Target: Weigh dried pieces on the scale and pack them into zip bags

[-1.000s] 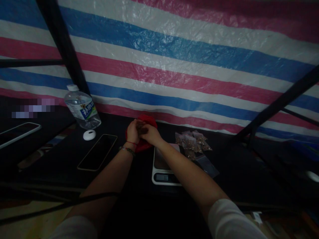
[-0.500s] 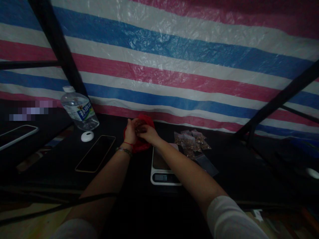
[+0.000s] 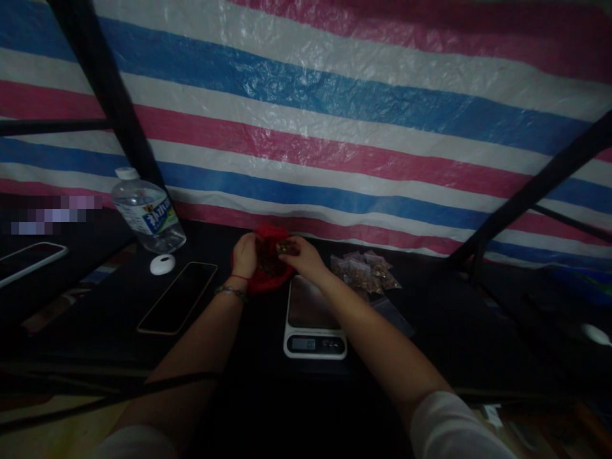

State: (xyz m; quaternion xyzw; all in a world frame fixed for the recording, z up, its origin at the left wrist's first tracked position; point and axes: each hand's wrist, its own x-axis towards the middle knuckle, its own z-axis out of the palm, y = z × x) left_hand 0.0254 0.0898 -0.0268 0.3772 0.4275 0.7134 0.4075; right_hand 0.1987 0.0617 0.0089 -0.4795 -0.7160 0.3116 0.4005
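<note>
Red bag [image 3: 262, 284]: it sits on the counter [image 3: 459, 319], open upward, I think so that the brown contents are easy to reach.
Left hand [image 3: 245, 256]: it is at the bag's left side, perhaps for steadying it; the fingers are partly hidden, so I cannot tell if they grip.
Right hand [image 3: 306, 258]: its fingers pinch some brown bits [image 3: 287, 247] above the bag's right edge.
Scale [image 3: 312, 309]: it lies just before the bag, probably for short reach.
Forearms: both stretch forward, the right one slanting inward over the scale's corner.
</note>
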